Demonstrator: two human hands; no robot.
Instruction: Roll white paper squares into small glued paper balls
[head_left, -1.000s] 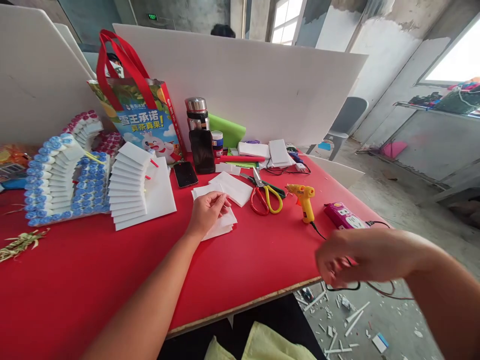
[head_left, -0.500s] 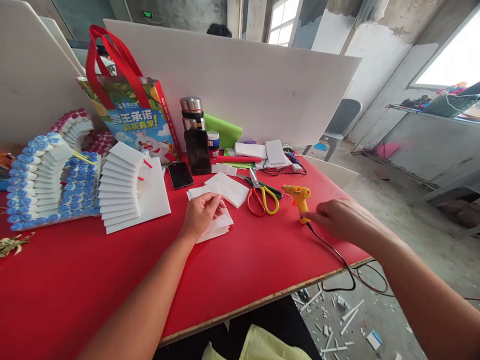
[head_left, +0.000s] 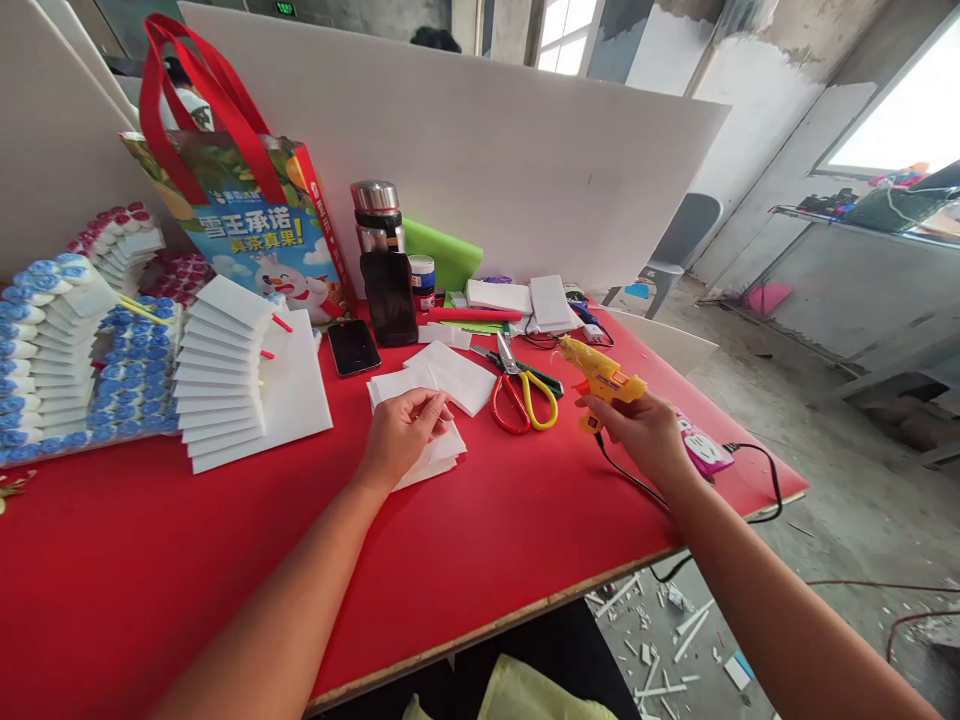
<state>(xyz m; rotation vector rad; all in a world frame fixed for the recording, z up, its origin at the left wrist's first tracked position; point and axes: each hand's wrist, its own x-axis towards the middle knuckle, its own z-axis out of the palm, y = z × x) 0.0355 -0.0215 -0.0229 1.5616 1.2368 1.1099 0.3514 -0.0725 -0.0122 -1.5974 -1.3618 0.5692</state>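
My right hand [head_left: 643, 432] is closed round the handle of a yellow glue gun [head_left: 600, 375], lifted off the red table [head_left: 225, 580] with its nozzle pointing left. A black cord trails from it over the table's edge. My left hand [head_left: 401, 435] rests on a small stack of white foam sheets [head_left: 439, 455], fingers curled and pinching the top sheet's edge. More white sheets [head_left: 457, 375] lie just behind it. Red and yellow scissors [head_left: 521, 395] lie between my two hands.
A fan of white foam strips on a white board [head_left: 247, 385] sits to the left, beside a blue-and-white capped piece [head_left: 82, 365]. A printed bag [head_left: 247, 220], flask [head_left: 375, 215], two phones, and a pink power strip [head_left: 701, 450] stand around. White boards wall the back.
My right hand came up from below the table's edge, took hold of the glue gun and lifted it. My left hand stayed on the foam stack.
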